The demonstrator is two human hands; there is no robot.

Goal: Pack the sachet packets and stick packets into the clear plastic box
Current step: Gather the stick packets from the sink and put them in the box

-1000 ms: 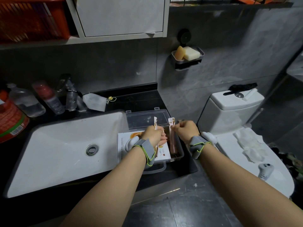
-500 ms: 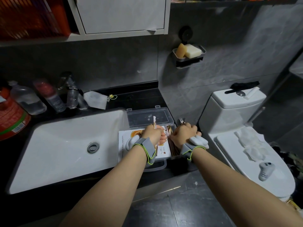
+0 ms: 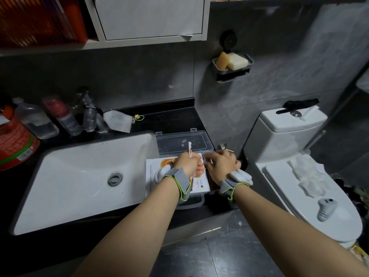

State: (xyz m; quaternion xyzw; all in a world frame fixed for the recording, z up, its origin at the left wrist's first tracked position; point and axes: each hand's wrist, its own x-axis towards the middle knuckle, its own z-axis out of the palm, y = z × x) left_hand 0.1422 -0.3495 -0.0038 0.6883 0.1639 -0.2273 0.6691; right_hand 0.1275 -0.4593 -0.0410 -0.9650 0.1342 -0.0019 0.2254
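left hand (image 3: 188,163) is clenched on an upright stick packet (image 3: 190,149); right hand (image 3: 220,166), beside it, presses into the clear plastic box (image 3: 199,194) under both, its grip hidden. crowded together, they could knock packets onto the worktop (image 3: 169,120).

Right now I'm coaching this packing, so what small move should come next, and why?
Probably lower the stick packet into the clear plastic box. The left hand grips it upright above the box, whose lid lies open behind, while the right hand is down at the box's right side, seemingly settling packets there.
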